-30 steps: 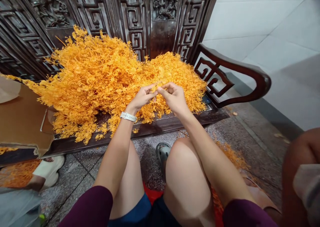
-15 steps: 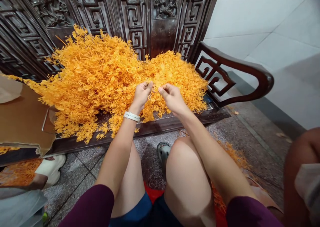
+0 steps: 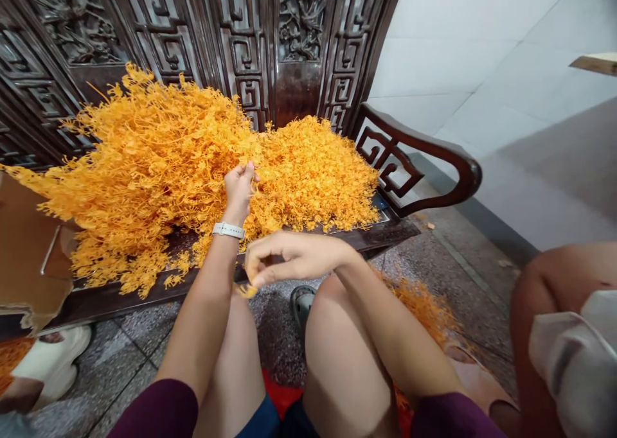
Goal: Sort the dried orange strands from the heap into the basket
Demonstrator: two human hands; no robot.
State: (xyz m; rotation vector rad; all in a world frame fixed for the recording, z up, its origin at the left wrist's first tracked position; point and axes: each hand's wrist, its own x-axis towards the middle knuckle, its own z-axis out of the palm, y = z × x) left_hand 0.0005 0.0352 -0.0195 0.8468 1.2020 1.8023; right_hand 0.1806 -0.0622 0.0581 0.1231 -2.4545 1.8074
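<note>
A big heap of frilly orange pieces (image 3: 159,162), which look like plastic flower sprigs, lies on a dark carved wooden bench (image 3: 385,236). My left hand (image 3: 238,187), with a pale watch band at the wrist, is in front of the heap. Its thumb and fingers are pinched, and a thin orange strand seems to hang from them, hard to separate from the heap behind. Nearer to me, over my left forearm, my right hand (image 3: 299,258) bends down with its fingertips closed on a small orange flower piece (image 3: 247,291).
A cardboard box (image 3: 29,245) stands on the bench at the left. The curved armrest (image 3: 463,168) closes its right end. Orange scraps (image 3: 429,313) lie on the floor by my right leg. Another person's knee (image 3: 540,290) is at the right, and a white shoe (image 3: 62,361) at the lower left.
My right hand has come away from my left hand, down and toward me, carrying a small orange flower piece. My left hand stays pinched near the heap. The view has shifted slightly right.
</note>
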